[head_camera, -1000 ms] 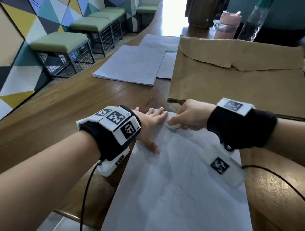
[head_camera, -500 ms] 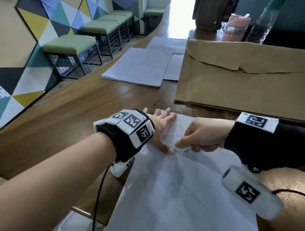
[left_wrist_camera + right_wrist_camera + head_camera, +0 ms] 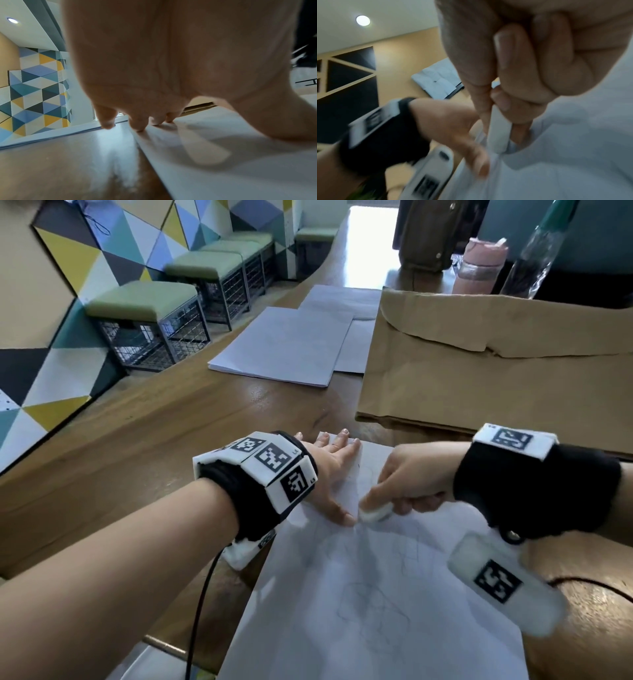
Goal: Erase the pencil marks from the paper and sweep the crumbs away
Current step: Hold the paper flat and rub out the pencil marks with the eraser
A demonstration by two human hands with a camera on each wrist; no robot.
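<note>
A white sheet of paper [image 3: 383, 604] with faint pencil scribbles lies on the wooden table [image 3: 144, 446] in front of me. My left hand [image 3: 334, 474] lies flat on the sheet's far left corner, fingers straight, pressing it down; the left wrist view shows its fingertips [image 3: 137, 125] on the paper [image 3: 231, 155] edge. My right hand [image 3: 407, 484] pinches a white eraser [image 3: 375, 513] between thumb and fingers, its tip on the paper beside my left thumb. In the right wrist view the eraser [image 3: 499, 132] touches the sheet [image 3: 565, 162].
A brown paper envelope [image 3: 496, 371] lies just beyond the sheet on the right. Stacks of white paper [image 3: 284, 347] sit farther back. A pink bottle [image 3: 479, 265] and a clear plastic bottle [image 3: 534, 251] stand at the far edge. Green stools [image 3: 144, 309] line the left wall.
My right hand has dragged the eraser from the sheet's top edge down toward me, ending beside my left thumb. The left hand has stayed pressed on the corner.
</note>
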